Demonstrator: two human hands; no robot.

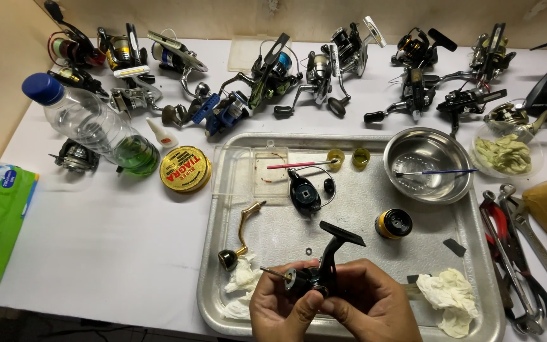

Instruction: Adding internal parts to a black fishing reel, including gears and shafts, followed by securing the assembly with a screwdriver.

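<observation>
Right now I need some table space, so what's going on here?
A person holds a black fishing reel body in both hands, left hand and right hand, over a metal tray. Loose parts lie in the tray: a gold crank handle, a yellow-and-black spool, a steel bowl and rags. More reels line the back.

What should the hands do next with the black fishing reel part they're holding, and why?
Probably turn the black reel body slowly over the metal tray. Both the left hand and right hand grip it, its shaft sticks out bare, and its gold handle and spool already lie off.
</observation>
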